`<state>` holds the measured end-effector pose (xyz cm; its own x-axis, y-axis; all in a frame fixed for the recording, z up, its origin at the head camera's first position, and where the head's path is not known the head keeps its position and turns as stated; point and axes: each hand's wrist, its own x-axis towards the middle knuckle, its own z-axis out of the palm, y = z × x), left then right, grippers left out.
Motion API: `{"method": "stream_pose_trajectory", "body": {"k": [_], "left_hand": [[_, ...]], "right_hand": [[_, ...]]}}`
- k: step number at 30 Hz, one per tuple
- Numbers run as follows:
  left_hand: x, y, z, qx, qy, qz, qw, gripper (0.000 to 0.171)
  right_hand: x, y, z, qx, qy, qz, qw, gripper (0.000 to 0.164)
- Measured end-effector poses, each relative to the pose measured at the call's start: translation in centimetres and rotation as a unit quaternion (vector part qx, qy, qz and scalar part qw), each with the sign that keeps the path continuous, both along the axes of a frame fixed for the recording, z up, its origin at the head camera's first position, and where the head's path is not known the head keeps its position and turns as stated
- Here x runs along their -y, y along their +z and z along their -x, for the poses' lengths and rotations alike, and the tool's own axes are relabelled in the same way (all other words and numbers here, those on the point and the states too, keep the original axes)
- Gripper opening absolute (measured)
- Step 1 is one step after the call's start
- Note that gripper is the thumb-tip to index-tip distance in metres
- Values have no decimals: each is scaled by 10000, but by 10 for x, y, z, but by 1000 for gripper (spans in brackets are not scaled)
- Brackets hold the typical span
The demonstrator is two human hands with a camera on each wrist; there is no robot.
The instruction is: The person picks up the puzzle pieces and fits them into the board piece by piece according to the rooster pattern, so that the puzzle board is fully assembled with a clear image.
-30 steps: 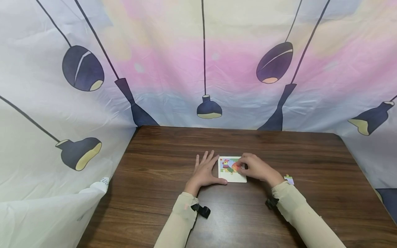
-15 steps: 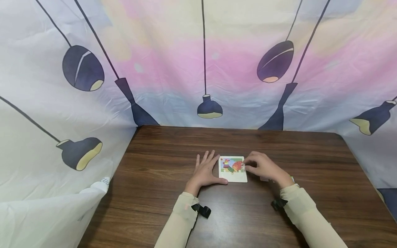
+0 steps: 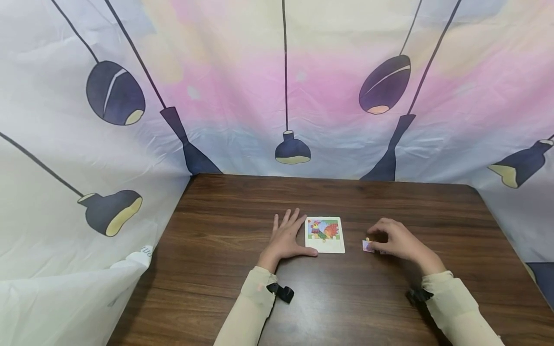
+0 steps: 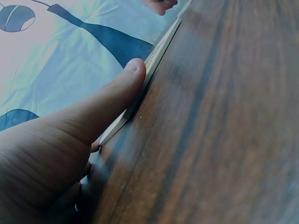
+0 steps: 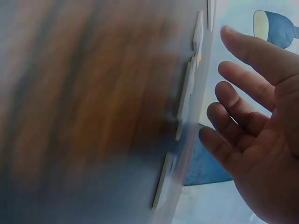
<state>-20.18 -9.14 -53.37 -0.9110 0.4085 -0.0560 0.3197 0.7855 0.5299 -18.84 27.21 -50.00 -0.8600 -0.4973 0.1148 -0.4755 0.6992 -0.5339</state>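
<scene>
A small white puzzle board (image 3: 331,247) lies mid-table, its upper part showing a colourful chicken picture (image 3: 323,230) and its lower part plain white. My left hand (image 3: 284,242) rests at the board's left side with fingers spread, the thumb along its lower left edge; the left wrist view shows that thumb (image 4: 133,70) touching the board's rim. To the right, my right hand (image 3: 400,242) is over loose puzzle pieces (image 3: 367,246), thumb and fingertips close to the leftmost one. In the right wrist view its fingers (image 5: 233,112) are loosely bent and apart, holding nothing.
Several pieces lie in a row under the right hand, one nearer piece (image 5: 163,182) apart from the others. Printed cloth (image 3: 242,96) hangs behind the dark wooden table (image 3: 242,192) and along its sides. Each wrist wears a black strap (image 3: 281,292).
My right hand has moved from the board's picture rightward to the loose pieces, uncovering the picture's right side. The left hand and the board have stayed in place.
</scene>
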Motion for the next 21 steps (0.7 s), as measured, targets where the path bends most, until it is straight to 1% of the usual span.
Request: {"method": "stream_pose_trajectory", "body": {"k": [4, 11, 18, 21], "left_hand": [[0, 0, 1, 1, 7, 11, 10000, 121], [0, 0, 1, 5, 6, 28, 10000, 121], [0, 0, 0, 21, 19, 7, 10000, 121], [0, 0, 0, 29, 9, 17, 10000, 121]], "right_hand": [[-6, 0, -5, 29, -24, -171, 9998, 31], [-10, -1, -10, 185, -74, -265, 9995, 33], [-9, -4, -11, 30, -49, -381, 9993, 33], [-8, -5, -10, 39, -44, -417, 9991, 32]]}}
